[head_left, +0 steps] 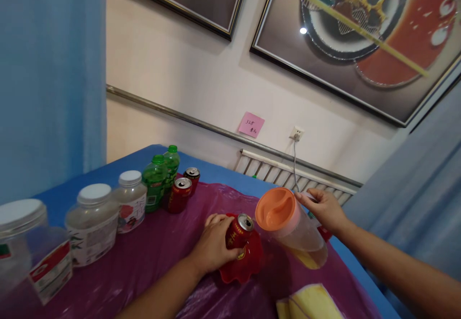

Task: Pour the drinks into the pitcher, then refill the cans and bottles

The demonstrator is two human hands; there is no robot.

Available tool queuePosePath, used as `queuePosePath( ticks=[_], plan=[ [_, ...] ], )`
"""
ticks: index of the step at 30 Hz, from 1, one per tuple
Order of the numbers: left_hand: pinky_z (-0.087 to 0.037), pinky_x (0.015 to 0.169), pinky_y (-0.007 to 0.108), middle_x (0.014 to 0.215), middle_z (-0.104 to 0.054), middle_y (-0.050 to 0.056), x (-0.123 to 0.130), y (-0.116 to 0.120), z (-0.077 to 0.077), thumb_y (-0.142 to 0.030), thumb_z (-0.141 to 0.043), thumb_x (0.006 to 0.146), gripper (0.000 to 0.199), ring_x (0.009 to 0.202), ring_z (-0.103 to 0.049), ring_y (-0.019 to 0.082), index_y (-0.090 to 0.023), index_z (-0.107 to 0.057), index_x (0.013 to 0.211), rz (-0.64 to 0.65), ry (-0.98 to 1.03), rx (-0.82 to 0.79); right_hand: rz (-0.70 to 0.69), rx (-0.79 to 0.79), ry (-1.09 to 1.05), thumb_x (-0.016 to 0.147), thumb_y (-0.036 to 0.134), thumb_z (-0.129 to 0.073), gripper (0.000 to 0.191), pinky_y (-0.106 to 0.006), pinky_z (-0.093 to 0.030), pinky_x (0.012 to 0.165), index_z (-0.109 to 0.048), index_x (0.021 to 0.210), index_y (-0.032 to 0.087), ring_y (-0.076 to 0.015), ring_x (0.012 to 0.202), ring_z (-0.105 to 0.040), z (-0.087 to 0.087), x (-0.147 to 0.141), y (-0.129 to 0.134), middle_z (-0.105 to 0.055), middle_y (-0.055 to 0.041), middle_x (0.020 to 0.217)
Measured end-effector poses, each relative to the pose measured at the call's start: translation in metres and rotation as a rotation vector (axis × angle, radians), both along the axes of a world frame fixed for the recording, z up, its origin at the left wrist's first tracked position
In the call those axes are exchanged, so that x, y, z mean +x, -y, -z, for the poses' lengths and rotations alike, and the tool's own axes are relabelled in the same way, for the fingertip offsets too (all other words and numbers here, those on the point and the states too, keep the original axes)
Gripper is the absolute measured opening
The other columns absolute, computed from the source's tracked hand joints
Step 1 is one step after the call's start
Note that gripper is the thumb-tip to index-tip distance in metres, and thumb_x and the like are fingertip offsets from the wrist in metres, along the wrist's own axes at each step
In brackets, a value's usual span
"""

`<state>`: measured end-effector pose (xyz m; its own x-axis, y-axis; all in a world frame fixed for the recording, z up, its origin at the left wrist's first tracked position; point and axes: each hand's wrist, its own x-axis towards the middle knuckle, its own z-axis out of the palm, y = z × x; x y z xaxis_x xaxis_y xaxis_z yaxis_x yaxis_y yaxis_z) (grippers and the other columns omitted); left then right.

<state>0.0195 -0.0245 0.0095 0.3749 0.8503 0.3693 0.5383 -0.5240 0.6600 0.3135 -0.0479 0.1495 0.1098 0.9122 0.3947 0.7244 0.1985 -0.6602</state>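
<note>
Red can (237, 235) in the grasp of my left hand (216, 244), near the middle of the tabletop (221, 171); its open top faces upward, and my fingers and thumb close around its side; a red scalloped dish (254, 263) lies directly below, though I cannot tell whether the can rests on it or is held just above. My right hand (326, 209) grasps the handle of a clear pitcher (304, 237), toward the tabletop's right edge; the pitcher leans, its orange lid (275, 208) turned toward the can; I cannot tell whether its base touches the purple sheet (139, 263) covering much of the tabletop. A folded yellow cloth (311, 302) lies on my side of the pitcher, also toward the right edge.

Along the left part of the tabletop, a row runs toward the far left corner: a large white-lidded jar (32, 256), a medium jar (93, 227) and a small jar (130, 203), all with white lids; beyond them stand two green bottles (154, 187), nearest that corner; two further red cans (180, 196) stand just beside the bottles; a white radiator (264, 167) lies beyond the far edge.
</note>
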Motion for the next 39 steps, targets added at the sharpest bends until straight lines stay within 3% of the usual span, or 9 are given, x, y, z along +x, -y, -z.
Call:
queuePosePath(
  ticks=[39],
  plan=[
    [-0.034, 0.107, 0.046, 0.117, -0.067, 0.007, -0.0006, 0.0013, -0.0017, -0.036, -0.088, 0.056, 0.065, 0.114, -0.056, 0.032, -0.024, -0.066, 0.115, -0.002, 0.005, -0.03, 0.0, 0.017, 0.042, 0.077, 0.062, -0.066, 0.056, -0.023, -0.022, 0.042, -0.031, 0.054, 0.025, -0.0091, 0.049, -0.024, -0.0043, -0.0023, 0.0021, -0.024, 0.0072, 0.053]
  ],
)
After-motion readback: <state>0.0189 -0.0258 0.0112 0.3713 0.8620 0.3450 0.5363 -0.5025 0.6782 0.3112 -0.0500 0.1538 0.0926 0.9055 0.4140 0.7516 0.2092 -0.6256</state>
